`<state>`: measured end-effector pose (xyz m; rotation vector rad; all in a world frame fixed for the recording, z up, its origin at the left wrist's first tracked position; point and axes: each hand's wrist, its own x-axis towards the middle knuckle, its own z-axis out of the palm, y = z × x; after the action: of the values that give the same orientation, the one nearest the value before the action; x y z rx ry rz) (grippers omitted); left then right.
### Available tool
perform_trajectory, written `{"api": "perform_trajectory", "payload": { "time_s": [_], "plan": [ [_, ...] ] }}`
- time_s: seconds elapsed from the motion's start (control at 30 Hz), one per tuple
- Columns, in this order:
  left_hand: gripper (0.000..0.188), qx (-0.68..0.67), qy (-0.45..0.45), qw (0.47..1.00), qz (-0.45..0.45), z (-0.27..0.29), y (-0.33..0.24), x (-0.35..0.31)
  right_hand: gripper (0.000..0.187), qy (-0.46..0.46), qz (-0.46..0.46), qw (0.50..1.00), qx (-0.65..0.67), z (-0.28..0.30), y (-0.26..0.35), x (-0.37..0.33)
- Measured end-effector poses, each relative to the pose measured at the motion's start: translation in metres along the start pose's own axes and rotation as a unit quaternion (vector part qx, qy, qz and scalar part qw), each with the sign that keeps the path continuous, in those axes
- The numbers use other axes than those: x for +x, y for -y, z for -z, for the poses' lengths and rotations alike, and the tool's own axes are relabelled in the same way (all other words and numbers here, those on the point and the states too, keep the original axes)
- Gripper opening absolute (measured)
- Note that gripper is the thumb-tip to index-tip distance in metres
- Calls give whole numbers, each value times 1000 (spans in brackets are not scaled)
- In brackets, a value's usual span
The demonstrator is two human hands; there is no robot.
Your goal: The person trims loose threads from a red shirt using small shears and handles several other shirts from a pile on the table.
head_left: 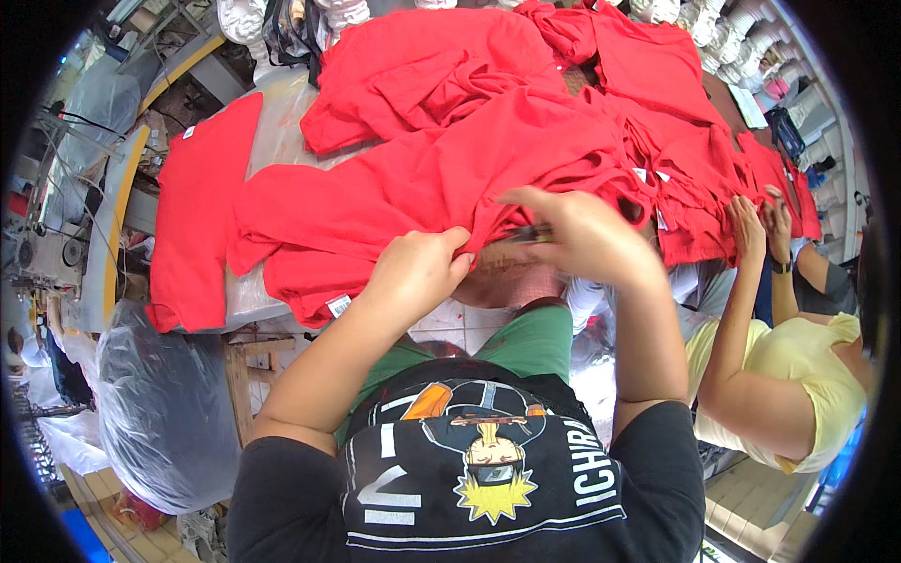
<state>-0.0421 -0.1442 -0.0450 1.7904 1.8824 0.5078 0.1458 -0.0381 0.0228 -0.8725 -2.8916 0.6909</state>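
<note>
A red garment (pixel 404 183) lies spread over the table in front of me, with a white label (pixel 339 306) at its near left edge. My left hand (pixel 424 267) is closed, pinching a fold of the garment at the table's near edge. Just right of it, my right hand (pixel 591 236) is smeared by motion. Its fingers curl around a small dark tool (pixel 531 234) that looks like thread snips, close to the pinched cloth. Part of the tool is hidden by the fingers.
A folded red garment (pixel 202 216) lies at the left, and a red pile (pixel 422 70) sits behind. At the right, a co-worker in yellow (pixel 779 375) handles more red garments (pixel 694 188). A plastic-wrapped bundle (pixel 164 403) stands at lower left; white bundles (pixel 741 38) line the far right.
</note>
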Motion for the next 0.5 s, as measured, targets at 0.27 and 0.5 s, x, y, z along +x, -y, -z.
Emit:
{"api": "perform_trajectory", "payload": {
  "time_s": [0.27,0.5],
  "plan": [
    [17,-29,-268,960,-81,43,-6,-8,22,-146,134,976,92,-20,11,21],
    [19,-272,-332,900,-76,26,8,19,15,-176,113,956,206,-10,21,14]
  ]
}}
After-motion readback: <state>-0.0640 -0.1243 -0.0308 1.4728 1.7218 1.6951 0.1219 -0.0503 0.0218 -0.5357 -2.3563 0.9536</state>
